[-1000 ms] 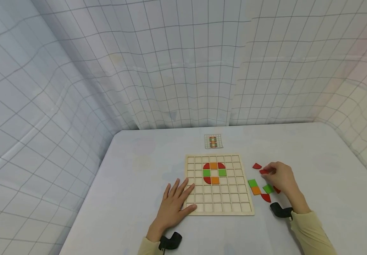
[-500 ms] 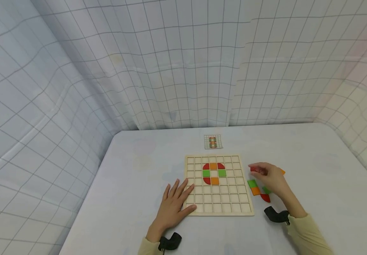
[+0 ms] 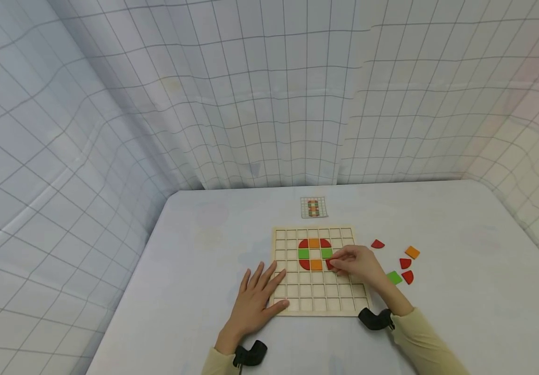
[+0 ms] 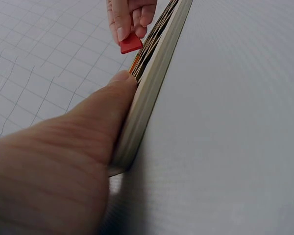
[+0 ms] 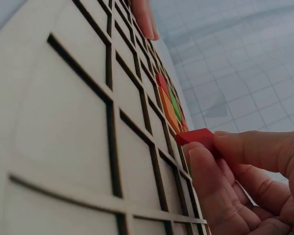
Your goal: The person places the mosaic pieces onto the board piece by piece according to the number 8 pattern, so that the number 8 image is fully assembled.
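Red wedge (image 3: 329,265) pinched betw. thumb + fingertip of R hand (image 3: 357,263), which is over the R half of the pale wooden grid board (image 3: 304,291); R-wrist view has the wedge tilted at the grid ribs, can't tell if touching. L hand (image 3: 253,306) gripping nothing: fingers straight + spread, tips on the board's L edge, thumb on its near-L corner. Just L of R fingertips, set in a cell: orange sq. (image 3: 316,265); next cell L of that, red corner pc. (image 3: 304,264). Just fwd of R fingertips, green sq. (image 3: 326,253); fwd of that, another red corner. Rest of the ring, fwd-L of R hand: 1 orange, 1 red, 1 green. Loose pcs on white table (image 3: 194,250): lone red pc. (image 3: 377,244) fwd-R of R hand; loose orange sq. (image 3: 412,252) well to R; 2 red pcs. (image 3: 405,263) nr it, R of R wrist; loose green sq. (image 3: 395,277) just beside R wrist. Small pattern card (image 3: 313,208) fwd of both hands, past board's far edge. Black wrist mount (image 3: 375,319) at R cuff, similar one at L. Gridded cloth (image 3: 269,104) hangs beyond table, well fwd of hands.
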Available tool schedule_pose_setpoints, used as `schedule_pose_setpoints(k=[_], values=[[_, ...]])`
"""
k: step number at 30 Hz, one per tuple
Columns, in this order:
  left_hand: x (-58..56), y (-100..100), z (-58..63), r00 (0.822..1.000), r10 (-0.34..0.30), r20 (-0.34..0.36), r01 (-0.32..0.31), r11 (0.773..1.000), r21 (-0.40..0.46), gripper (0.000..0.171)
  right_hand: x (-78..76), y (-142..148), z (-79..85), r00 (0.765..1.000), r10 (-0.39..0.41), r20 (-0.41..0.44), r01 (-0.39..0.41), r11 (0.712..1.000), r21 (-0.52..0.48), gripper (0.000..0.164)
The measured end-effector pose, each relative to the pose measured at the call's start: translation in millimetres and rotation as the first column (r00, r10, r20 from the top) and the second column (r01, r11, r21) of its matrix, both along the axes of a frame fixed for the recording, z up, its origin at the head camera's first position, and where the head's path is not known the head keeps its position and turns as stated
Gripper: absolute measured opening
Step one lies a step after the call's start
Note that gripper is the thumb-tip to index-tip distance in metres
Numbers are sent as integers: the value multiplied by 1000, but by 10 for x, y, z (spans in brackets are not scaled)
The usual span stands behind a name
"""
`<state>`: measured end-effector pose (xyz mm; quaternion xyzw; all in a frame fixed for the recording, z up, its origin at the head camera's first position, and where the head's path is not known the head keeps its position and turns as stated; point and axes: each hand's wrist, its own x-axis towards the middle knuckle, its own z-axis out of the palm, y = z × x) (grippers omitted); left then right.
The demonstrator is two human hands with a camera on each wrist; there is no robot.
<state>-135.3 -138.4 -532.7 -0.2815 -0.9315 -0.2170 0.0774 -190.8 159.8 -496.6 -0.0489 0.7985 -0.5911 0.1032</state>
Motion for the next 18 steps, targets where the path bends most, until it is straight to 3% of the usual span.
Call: schedule_pose_setpoints(k=[6,12,18], values=[[-6,-3,-22,1000,-1,-8,1,1000,-6,66,-15,-92,-25,999,-19,-41,23,995,94,11],[-8,-10,-17,1000,-3,6,3,1000,3,67,-9,-120,-3,992,-40,-119,67,972,225,9],[-12,-6,-22,1000,-3,7,3,1000,2,67,-7,-143,12,987,-45,-154,89,953,289,9]])
